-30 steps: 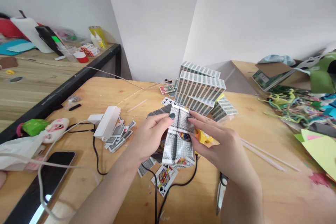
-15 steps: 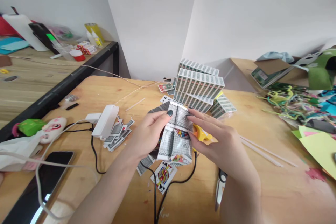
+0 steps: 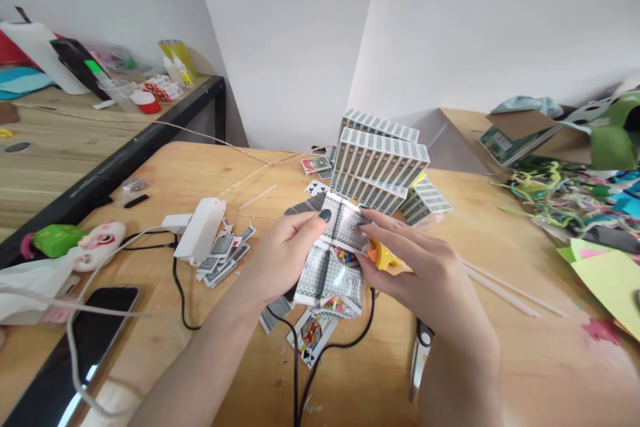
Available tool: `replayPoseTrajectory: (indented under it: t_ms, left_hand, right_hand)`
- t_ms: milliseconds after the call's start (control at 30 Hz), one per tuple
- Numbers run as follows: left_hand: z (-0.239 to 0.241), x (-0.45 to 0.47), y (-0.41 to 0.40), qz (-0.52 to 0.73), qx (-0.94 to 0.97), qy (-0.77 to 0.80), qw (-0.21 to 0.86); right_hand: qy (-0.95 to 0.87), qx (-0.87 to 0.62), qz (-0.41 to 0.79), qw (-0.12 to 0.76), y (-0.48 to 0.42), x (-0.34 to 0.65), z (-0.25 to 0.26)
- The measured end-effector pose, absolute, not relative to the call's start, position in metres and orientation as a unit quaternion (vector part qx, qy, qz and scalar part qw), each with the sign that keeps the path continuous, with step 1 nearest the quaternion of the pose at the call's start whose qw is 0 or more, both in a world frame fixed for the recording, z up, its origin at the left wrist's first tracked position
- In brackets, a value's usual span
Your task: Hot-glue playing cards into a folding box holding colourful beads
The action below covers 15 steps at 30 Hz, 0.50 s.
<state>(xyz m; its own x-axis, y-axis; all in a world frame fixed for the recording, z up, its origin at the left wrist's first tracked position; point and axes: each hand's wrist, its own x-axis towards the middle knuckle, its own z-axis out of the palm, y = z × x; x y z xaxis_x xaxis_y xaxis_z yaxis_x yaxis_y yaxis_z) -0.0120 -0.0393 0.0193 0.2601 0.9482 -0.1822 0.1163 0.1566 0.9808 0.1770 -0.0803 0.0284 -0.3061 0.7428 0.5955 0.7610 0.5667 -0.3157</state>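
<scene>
Between my two hands is a piece made of joined playing cards [image 3: 334,278], patterned backs up, with coloured faces showing at its folds. My left hand [image 3: 287,250] grips its left side, thumb on top near the upper edge. On the right side, my right hand [image 3: 413,250] pinches it between the fingers and thumb. A yellow glue gun [image 3: 384,255] lies partly hidden behind my right hand; a black cable runs below it. Under the held piece a loose face card [image 3: 313,333] and a face-down card [image 3: 276,315] lie on the table.
Stacked card boxes [image 3: 380,163] stand behind my hands. Cut cards [image 3: 225,257] lie beside a white power strip [image 3: 201,230] on the left. Scissors [image 3: 421,353] are near my right forearm, white sticks [image 3: 500,288] further right. A phone [image 3: 75,353] lies front left.
The lower part of the joined cards has swung slightly left and tilted. Both hands keep their hold, almost in the same place.
</scene>
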Motion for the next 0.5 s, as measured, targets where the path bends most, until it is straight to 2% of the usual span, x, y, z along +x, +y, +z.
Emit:
replayPoseTrajectory:
  t_ms: [500]
  left_hand:
    - [0.0194, -0.0090, -0.0395, 0.345, 0.560, 0.490, 0.572]
  right_hand:
    - [-0.810, -0.463, -0.042, 0.357, -0.0793, 0.1770, 0.0259]
